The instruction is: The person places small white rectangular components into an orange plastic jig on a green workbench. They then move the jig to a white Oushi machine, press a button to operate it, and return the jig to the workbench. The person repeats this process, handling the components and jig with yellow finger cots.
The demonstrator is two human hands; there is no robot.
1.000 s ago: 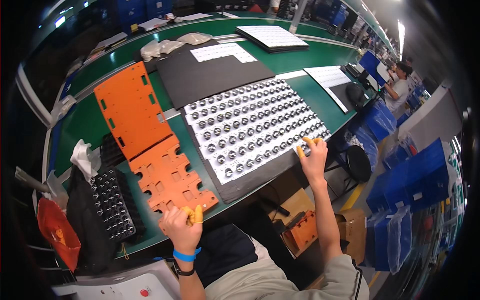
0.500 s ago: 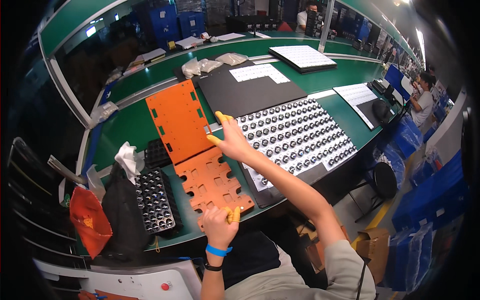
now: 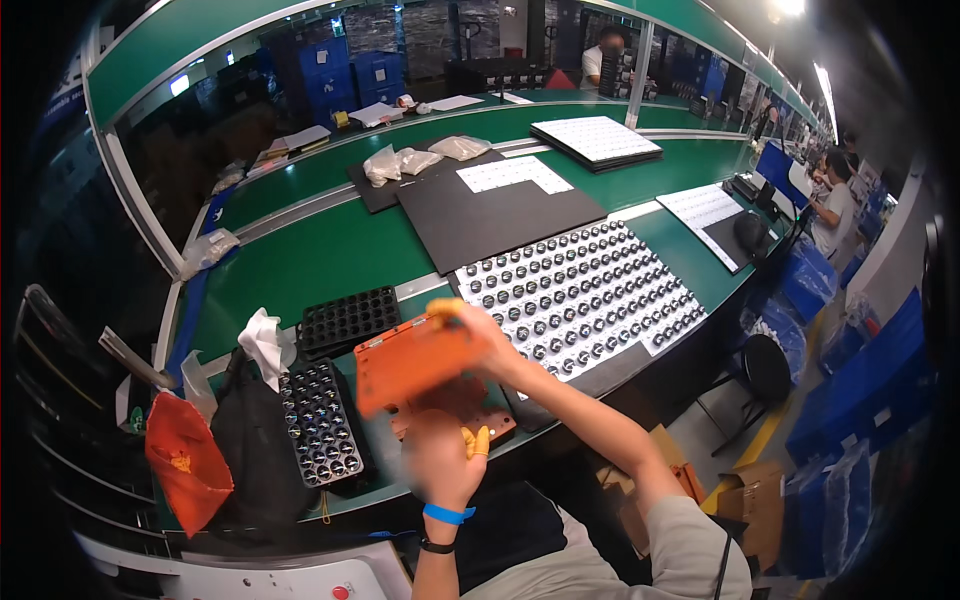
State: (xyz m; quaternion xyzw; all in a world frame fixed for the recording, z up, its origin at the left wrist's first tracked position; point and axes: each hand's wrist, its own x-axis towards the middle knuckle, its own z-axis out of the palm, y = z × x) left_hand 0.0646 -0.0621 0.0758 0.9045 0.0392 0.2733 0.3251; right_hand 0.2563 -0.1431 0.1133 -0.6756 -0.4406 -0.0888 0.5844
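The lid (image 3: pixel 415 362) of an orange hinged fixture is tilted partway down over its base (image 3: pixel 492 418) at the bench's near edge. My right hand (image 3: pixel 472 335), yellow covers on its fingertips, grips the lid's upper edge. My left hand (image 3: pixel 445 462), with a blue band at the wrist, is curled closed at the base's near side. It is partly blurred, and whatever it may hold is hidden. Most of the base's recesses are out of sight under the lid. Close by on the right, a white sheet (image 3: pixel 530 385) carries rows of round black parts (image 3: pixel 570 293).
Left of the fixture stand a black tray (image 3: pixel 322 425) of shiny round parts and another black tray (image 3: pixel 350 318). An orange pouch (image 3: pixel 188 470) hangs farther left. Black boards (image 3: pixel 500 220) and clear bags (image 3: pixel 400 162) lie beyond. A stool (image 3: pixel 765 368) is at the right.
The orange lid has swung from standing open down toward its base, with my right hand moving nearer on it. The black tray behind it has come into full view. My left hand stays by the base.
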